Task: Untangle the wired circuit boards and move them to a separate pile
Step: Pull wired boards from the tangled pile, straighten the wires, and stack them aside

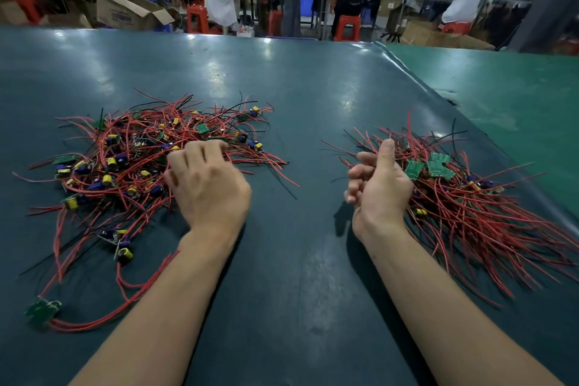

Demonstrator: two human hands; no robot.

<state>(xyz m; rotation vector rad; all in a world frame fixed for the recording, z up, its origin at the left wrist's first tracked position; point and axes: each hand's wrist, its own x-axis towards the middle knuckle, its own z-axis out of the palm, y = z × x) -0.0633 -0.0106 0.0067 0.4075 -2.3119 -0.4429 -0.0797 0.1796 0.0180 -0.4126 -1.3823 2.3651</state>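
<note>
A tangled pile of small circuit boards with red and black wires (131,160) spreads over the left of the dark green table. My left hand (203,178) rests palm down on this pile's right edge, fingers spread onto the wires; whether it grips any I cannot tell. A second, neater pile of wired boards (463,197) lies on the right, its red wires fanning toward the near right. My right hand (379,178) hovers at that pile's left edge, thumb up, fingers loosely curled, nothing visibly held. One stray board with red wires (42,312) lies near the front left.
The dark green table mat (297,260) ends at a raised seam (438,97) on the right, beside a lighter green surface (517,94). Beyond the far edge stand several people, red stools (197,19) and an open cardboard box (125,8).
</note>
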